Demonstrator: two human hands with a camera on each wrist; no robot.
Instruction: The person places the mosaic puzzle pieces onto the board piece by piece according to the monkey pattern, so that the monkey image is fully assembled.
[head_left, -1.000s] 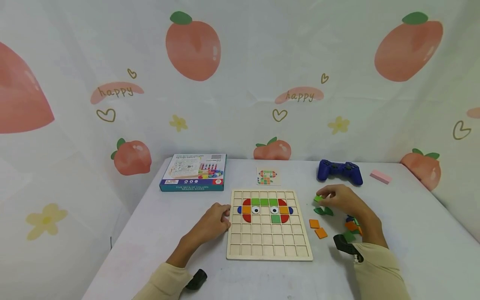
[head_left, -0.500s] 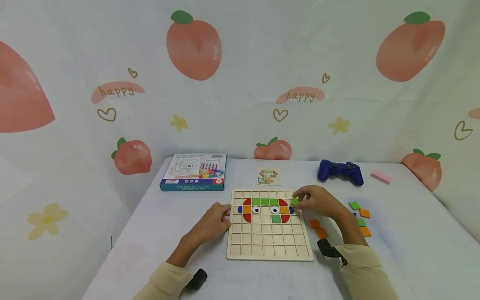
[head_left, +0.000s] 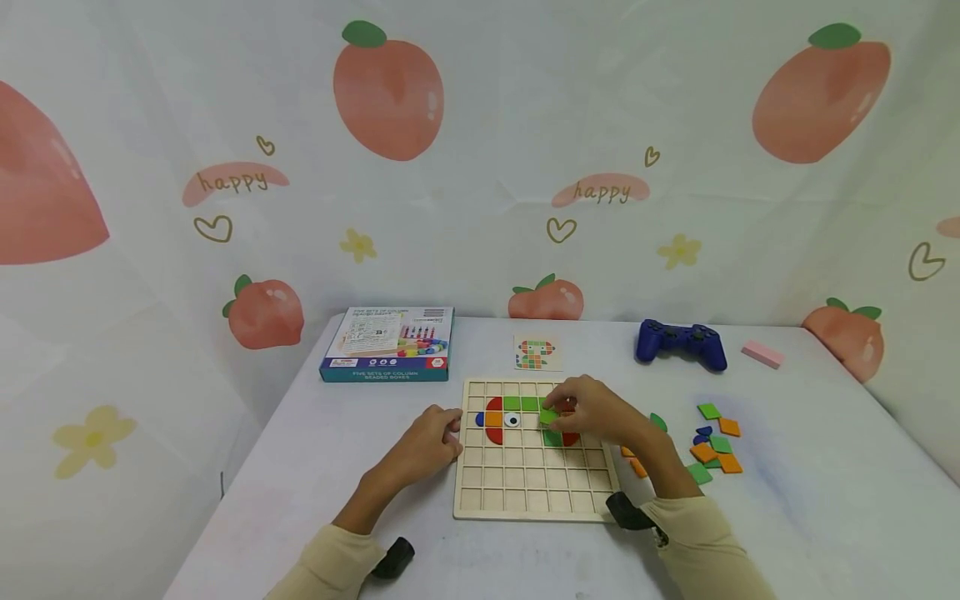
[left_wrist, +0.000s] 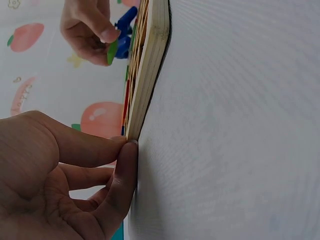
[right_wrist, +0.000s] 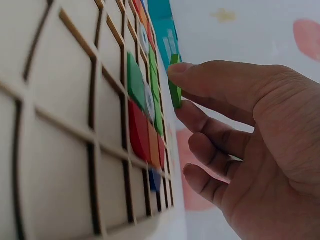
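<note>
My right hand (head_left: 596,408) pinches a green square tile (right_wrist: 175,82) between thumb and fingers, above the upper right part of the wooden grid board (head_left: 517,479). Apart from the grid in the right wrist view, the tile is tilted on edge. Thumb and forefinger of my left hand (head_left: 427,437) grip the board's left edge, as the left wrist view shows. Set in the board are red rounded pieces (head_left: 493,436), green squares (head_left: 512,403), an orange square (head_left: 493,419), a blue half-round (head_left: 480,420) and a white eye piece (head_left: 512,420). My right hand hides some pieces.
Loose green, orange and blue pieces (head_left: 729,427) lie right of the board, with orange tiles (head_left: 638,468) close to its edge. Behind it rests a pattern card (head_left: 537,353). Further back are a boxed set (head_left: 387,346), a blue game controller (head_left: 679,344) and a pink block (head_left: 762,353).
My right hand has carried the green tile leftward from the loose pieces to over the board, uncovering the pile at right. My left hand stays at the board's edge.
</note>
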